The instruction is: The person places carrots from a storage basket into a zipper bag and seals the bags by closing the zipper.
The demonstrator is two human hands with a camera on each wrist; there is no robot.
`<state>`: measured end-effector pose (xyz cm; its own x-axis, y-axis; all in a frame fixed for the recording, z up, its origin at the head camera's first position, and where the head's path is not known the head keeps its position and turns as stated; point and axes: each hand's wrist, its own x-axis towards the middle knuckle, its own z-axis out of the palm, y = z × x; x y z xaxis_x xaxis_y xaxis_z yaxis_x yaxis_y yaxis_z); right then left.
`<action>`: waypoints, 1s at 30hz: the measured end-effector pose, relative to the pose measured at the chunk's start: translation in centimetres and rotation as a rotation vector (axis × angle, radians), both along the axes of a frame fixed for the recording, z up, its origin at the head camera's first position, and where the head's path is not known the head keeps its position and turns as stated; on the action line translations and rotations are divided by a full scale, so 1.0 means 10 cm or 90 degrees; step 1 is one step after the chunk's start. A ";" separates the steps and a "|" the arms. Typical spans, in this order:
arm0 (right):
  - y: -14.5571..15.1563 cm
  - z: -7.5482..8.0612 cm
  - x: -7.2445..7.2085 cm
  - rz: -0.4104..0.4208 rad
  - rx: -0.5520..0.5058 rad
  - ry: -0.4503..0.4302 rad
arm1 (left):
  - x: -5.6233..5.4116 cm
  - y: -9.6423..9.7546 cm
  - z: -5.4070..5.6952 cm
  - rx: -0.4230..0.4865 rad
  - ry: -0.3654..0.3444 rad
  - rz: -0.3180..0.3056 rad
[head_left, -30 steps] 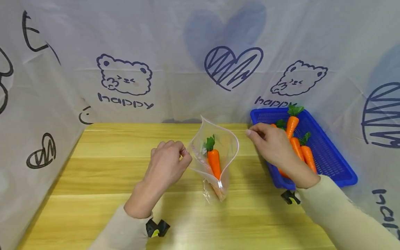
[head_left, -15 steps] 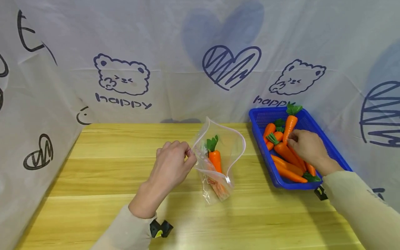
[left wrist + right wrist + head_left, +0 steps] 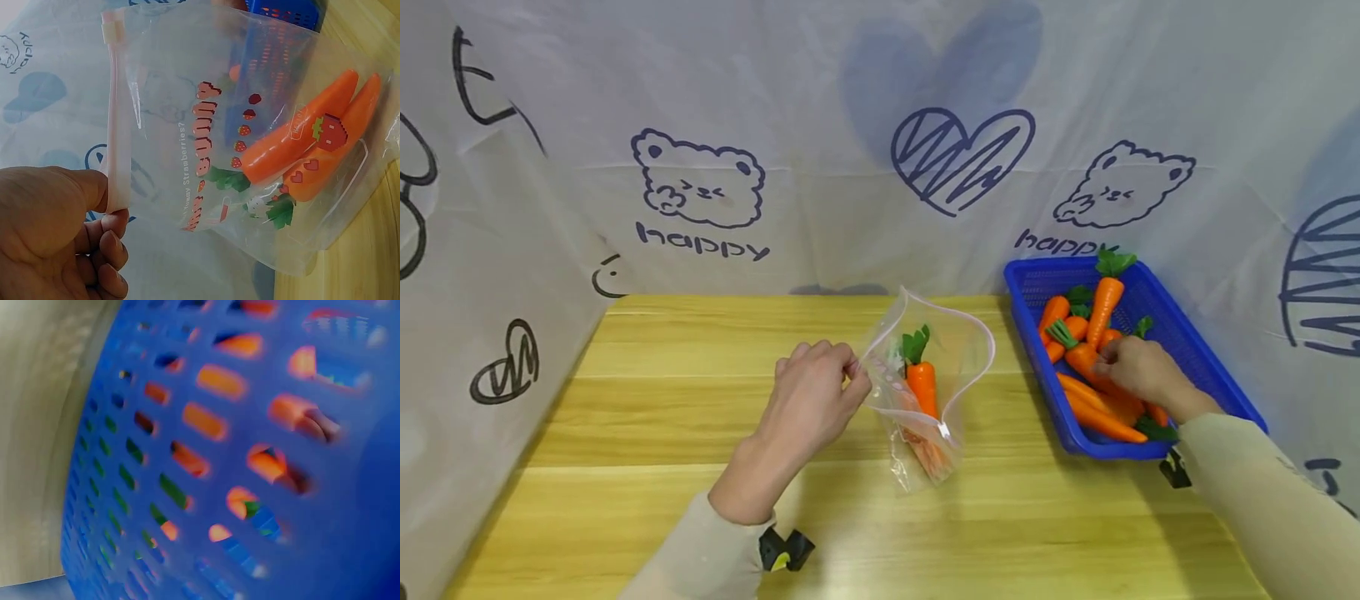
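Observation:
My left hand (image 3: 816, 392) pinches the pink rim of a clear zip bag (image 3: 162, 112) between thumb and forefinger. In the head view the bag's mouth gapes wide, its slider at the near corner. Two orange carrots (image 3: 300, 144) with green tops lie inside, seen through the printed plastic in the left wrist view. My right hand (image 3: 1142, 375) reaches down into a blue basket (image 3: 1052, 417), its bent fingertips right at the carrots (image 3: 1101, 408). Whether it grips one I cannot tell; the basket wall (image 3: 250, 425) covers most of the right wrist view.
Several more carrots fill the left part of the basket, one with its leafy top (image 3: 1115, 263) over the back rim. The wooden table (image 3: 700, 500) ends at a white cloth (image 3: 820, 208) with printed bears and hearts, which also hangs at both sides.
My right hand has moved right from beside the bag into the basket, then slightly lower among the carrots. The left hand still holds the bag, which has shifted slightly right.

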<state>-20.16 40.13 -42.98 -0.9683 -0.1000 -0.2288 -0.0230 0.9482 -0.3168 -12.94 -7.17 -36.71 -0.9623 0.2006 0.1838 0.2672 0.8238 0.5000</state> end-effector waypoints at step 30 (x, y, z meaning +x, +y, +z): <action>-0.02 -0.29 -0.03 -0.072 0.089 0.031 | -0.01 0.03 -0.02 -0.004 -0.014 -0.008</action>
